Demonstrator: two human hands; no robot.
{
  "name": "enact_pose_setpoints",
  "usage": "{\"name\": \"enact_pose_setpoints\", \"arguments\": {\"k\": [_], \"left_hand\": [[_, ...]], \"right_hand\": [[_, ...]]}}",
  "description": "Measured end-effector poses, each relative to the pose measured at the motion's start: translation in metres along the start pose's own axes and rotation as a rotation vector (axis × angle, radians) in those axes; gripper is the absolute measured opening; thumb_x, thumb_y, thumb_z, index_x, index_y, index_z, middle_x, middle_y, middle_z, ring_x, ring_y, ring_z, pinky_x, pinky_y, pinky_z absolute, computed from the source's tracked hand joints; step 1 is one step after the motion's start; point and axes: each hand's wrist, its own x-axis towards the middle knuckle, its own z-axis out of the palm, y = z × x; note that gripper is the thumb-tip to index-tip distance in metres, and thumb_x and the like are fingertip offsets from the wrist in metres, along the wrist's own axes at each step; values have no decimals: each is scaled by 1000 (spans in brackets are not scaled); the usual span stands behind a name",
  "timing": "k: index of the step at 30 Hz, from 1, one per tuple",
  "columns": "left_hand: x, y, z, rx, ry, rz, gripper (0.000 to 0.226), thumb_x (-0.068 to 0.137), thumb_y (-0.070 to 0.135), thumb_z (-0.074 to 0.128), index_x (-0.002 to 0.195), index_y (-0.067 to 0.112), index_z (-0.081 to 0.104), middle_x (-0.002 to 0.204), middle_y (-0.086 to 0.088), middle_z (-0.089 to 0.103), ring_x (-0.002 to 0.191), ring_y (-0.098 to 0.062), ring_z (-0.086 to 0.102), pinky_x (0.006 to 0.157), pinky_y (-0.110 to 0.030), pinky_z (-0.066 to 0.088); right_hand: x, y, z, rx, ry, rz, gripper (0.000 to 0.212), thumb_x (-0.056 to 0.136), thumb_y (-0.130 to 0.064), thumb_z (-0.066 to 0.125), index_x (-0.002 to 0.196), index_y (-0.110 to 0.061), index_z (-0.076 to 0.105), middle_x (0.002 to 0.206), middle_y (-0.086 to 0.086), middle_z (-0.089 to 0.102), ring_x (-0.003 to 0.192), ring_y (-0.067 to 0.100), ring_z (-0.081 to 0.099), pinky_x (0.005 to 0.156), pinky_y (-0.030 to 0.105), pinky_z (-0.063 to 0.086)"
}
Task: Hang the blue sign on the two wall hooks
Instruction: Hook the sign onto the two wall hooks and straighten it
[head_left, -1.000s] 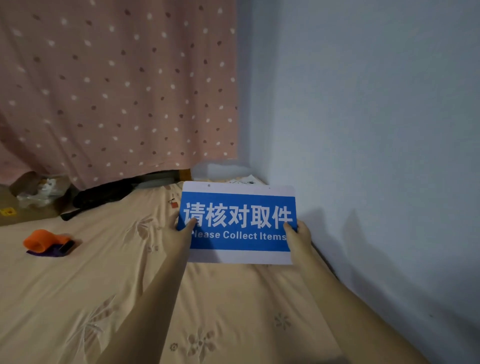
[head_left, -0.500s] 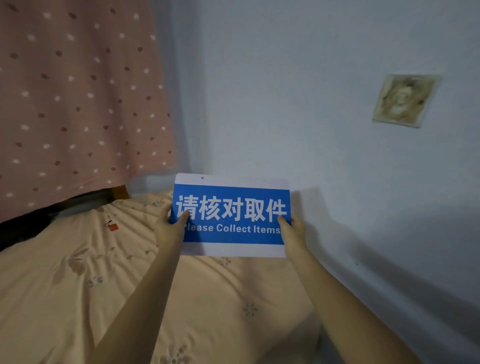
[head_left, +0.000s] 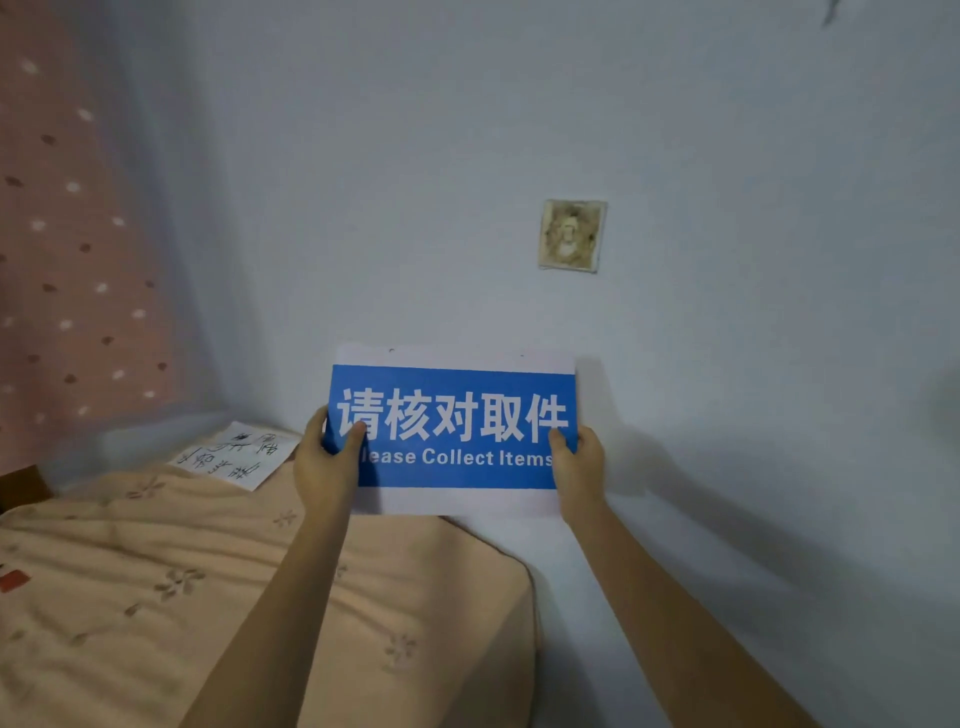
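Holding up the rectangular blue-and-white sign (head_left: 454, 428) before the pale wall (head_left: 415, 182), I see my left hand (head_left: 327, 462) and right hand (head_left: 579, 467) pinching its side edges, arms outstretched above the peach floral bedcover (head_left: 156, 571).

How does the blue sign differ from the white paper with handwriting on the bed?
The blue sign is held upright before the wall by the left hand and right hand; the white paper lies flat on the bed, untouched. The sign carries printed white letters on blue; the paper has dark handwritten characters on white. The sign looks larger. Both are flat rectangular sheets with Chinese writing.
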Motion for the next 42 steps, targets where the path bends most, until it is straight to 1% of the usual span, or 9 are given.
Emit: {"name": "enact_pose_setpoints", "arguments": {"k": [2, 6, 11, 18, 23, 28, 33, 36, 42], "left_hand": [[-6, 8, 14, -31, -26, 7, 42, 84, 21, 62, 125, 15, 52, 111, -13, 63, 86, -23, 54, 78, -36, 45], [-20, 22, 41, -89, -87, 37, 41, 85, 21, 61, 125, 15, 52, 105, -6, 60, 85, -22, 52, 78, -35, 44], [-41, 44, 77, -129, -147, 61, 43, 86, 21, 61, 127, 14, 51, 102, -4, 57, 82, -23, 51, 76, -34, 41], [-73, 77, 122, -208, -238, 62, 47, 85, 23, 62, 130, 17, 48, 120, -13, 62, 94, -23, 56, 85, -42, 49], [-93, 106, 147, -242, -277, 97, 48, 85, 23, 61, 131, 16, 47, 125, -12, 60, 98, -21, 55, 88, -41, 48], [-108, 136, 170, -289, -308, 144, 47, 85, 23, 61, 130, 18, 48, 126, -11, 60, 103, -23, 58, 90, -42, 49], [-116, 166, 192, -337, -326, 167, 49, 85, 23, 61, 132, 17, 47, 129, -10, 59, 115, -29, 57, 93, -43, 49], [-119, 189, 204, -378, -332, 201, 49, 86, 22, 61, 132, 17, 46, 128, -11, 59, 114, -29, 57, 90, -43, 49], [-120, 233, 223, -448, -336, 252, 51, 86, 23, 61, 134, 19, 45, 127, -12, 59, 114, -29, 57, 91, -41, 49]], "right_hand": [[2, -9, -17, -13, 39, -31, 11, 88, -12, 53, 98, -8, 52, 86, 4, 61, 70, 13, 61, 56, 23, 49], [8, -26, -52, -43, 110, -77, 17, 87, -14, 54, 102, -6, 53, 89, 4, 61, 75, 19, 61, 65, 31, 52], [9, -45, -96, -31, 185, -135, 11, 88, -12, 51, 99, -11, 51, 80, -8, 58, 69, 6, 58, 55, 20, 45], [14, -70, -156, -27, 280, -180, 14, 90, -13, 51, 104, -12, 50, 82, -9, 56, 71, 2, 56, 56, 17, 42], [14, -87, -191, 3, 333, -206, 15, 90, -14, 52, 105, -12, 51, 85, -7, 59, 71, 2, 58, 55, 14, 45], [16, -108, -222, 41, 376, -234, 30, 90, -16, 55, 117, -5, 52, 100, 4, 62, 75, 6, 61, 56, 16, 51], [23, -132, -248, 58, 397, -293, 29, 89, -18, 56, 115, -6, 53, 108, 12, 66, 80, 17, 66, 66, 27, 55], [26, -154, -261, 79, 396, -324, 26, 89, -19, 56, 113, -9, 53, 108, 11, 66, 83, 17, 67, 66, 28, 57], [30, -195, -278, 99, 399, -398, 29, 89, -21, 55, 116, -10, 52, 104, 7, 65, 81, 15, 67, 58, 20, 55]]}}
